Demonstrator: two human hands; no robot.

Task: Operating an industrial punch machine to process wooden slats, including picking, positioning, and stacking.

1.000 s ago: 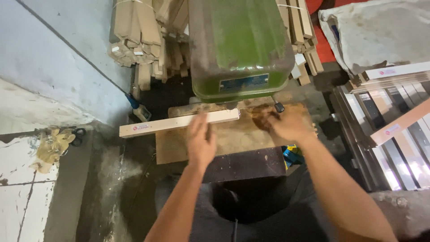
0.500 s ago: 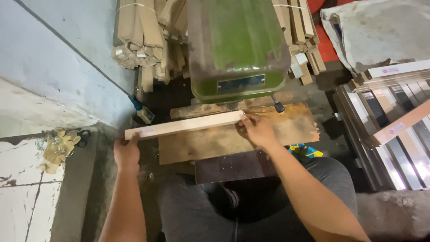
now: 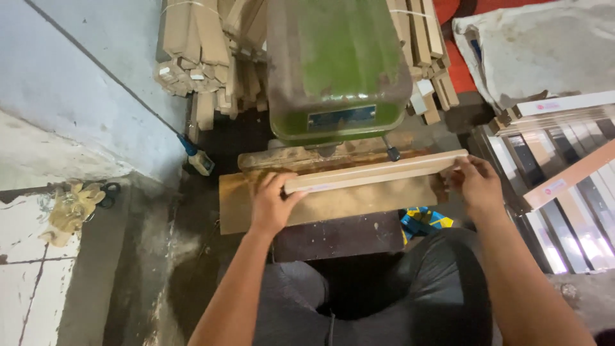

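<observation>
A long pale wooden strip (image 3: 378,172) lies across the worn wooden work table (image 3: 333,204) in front of a green machine (image 3: 336,67). My left hand (image 3: 272,204) grips the strip's left end, fingers curled over its top edge. My right hand (image 3: 475,184) holds the strip's right end, which sticks out past the table. The strip runs slightly uphill to the right, just below the machine's head.
Bundles of wooden strips (image 3: 205,57) lean behind the machine on both sides. More strips and metal rails (image 3: 564,166) are stacked at the right. A crumpled glove (image 3: 70,211) lies on the floor at left. A grey sheet (image 3: 544,45) covers something at top right.
The strip has shifted well to the right under the machine. My left hand moved in from the strip's far left end to the table, and my right hand moved out to the right end.
</observation>
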